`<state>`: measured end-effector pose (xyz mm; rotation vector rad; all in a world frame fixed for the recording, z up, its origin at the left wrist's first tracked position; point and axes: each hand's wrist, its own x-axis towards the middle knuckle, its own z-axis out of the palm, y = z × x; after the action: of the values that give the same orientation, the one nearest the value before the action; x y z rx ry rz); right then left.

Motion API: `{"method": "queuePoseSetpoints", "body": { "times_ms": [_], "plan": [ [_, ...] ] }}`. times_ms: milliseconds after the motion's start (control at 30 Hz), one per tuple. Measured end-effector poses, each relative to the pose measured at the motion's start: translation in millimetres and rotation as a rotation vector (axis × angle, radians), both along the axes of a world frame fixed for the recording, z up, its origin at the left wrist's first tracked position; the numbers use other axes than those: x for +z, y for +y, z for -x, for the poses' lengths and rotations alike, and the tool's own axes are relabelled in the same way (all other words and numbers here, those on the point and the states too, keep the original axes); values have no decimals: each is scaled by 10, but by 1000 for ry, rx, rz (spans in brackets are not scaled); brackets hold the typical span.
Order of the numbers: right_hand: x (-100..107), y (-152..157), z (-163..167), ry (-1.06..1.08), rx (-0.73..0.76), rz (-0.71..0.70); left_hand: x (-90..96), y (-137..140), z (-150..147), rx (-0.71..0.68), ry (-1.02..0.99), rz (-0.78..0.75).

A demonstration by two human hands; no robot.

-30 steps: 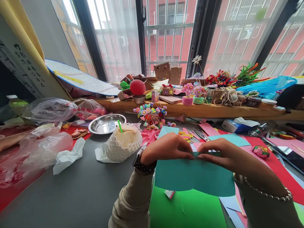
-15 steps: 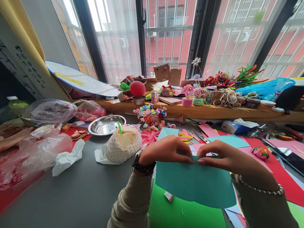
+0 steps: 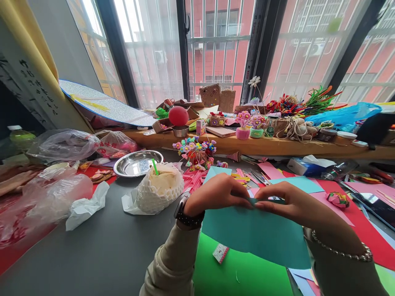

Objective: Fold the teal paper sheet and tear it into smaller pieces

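Both hands pinch the top edge of a teal sheet of paper (image 3: 253, 236), close together near its middle. My left hand (image 3: 220, 191), with a watch on the wrist, has thumb and fingers closed on the edge. My right hand (image 3: 285, 201), wearing a beaded bracelet, grips the same edge just beside it. The paper hangs down, slightly curved, above a green sheet (image 3: 234, 275). On that green sheet lies a small patterned piece (image 3: 220, 253). Part of the paper behind the fingers is hidden.
A coconut (image 3: 162, 185) in white foam netting with a green straw stands left of my hands. Behind it are a metal plate (image 3: 138, 162) and a bunch of small craft flowers (image 3: 196, 152). Another person's hand (image 3: 15, 181) rests at far left. Coloured papers (image 3: 361, 218) lie at right.
The teal paper has swung slightly, its lower edge lifting a little and showing more of the small patterned piece. My hands keep their pinch and have shifted only slightly.
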<state>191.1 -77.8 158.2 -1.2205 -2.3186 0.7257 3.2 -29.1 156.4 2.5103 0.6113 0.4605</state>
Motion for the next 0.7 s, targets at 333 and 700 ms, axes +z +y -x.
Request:
{"method": "queuePoseSetpoints", "body": {
  "times_ms": [333,700],
  "plan": [
    [-5,16,-21,39,16,46,4,6,3,-55,-32,22],
    [-13,32,-16,18,22,64,7,25,14,-80,11,63]
  ]
}}
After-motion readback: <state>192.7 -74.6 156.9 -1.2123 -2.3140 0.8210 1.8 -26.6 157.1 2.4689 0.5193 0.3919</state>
